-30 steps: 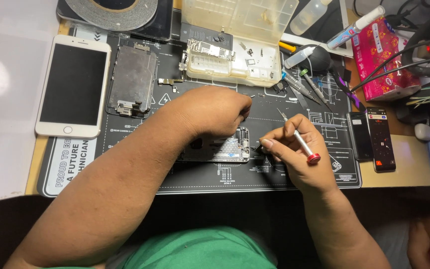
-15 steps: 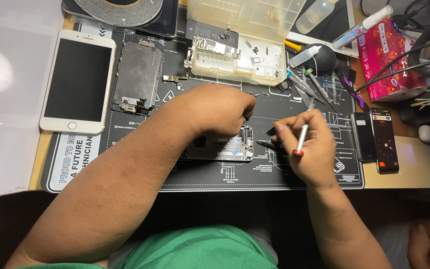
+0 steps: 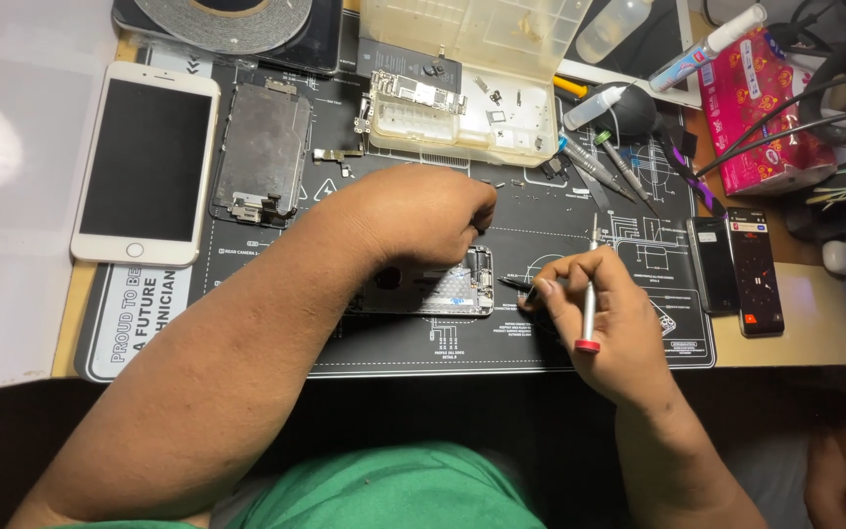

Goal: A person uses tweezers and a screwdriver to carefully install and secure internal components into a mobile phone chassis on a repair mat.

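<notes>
Two hands (image 3: 423, 216) crowd the opened phone (image 3: 443, 289), clear parts box (image 3: 462, 118) behind.

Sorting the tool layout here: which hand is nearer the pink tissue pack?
Right. The right hand works at the mat's right side, below-left of the tissue pack; the left hand rests on the opened phone, farther left.

You have two bare hands over the mat: your left hand (image 3: 423, 211) and your right hand (image 3: 599, 313). There is one opened grey phone body (image 3: 452, 289) between them. One thin silver screwdriver with a red cap (image 3: 589, 294) is in view near you. One white phone with a dark screen (image 3: 146, 162) lies far left. Two small dark phones (image 3: 712, 264) lie side by side at the right. One clear plastic parts box (image 3: 462, 88) sits at the far side.
</notes>
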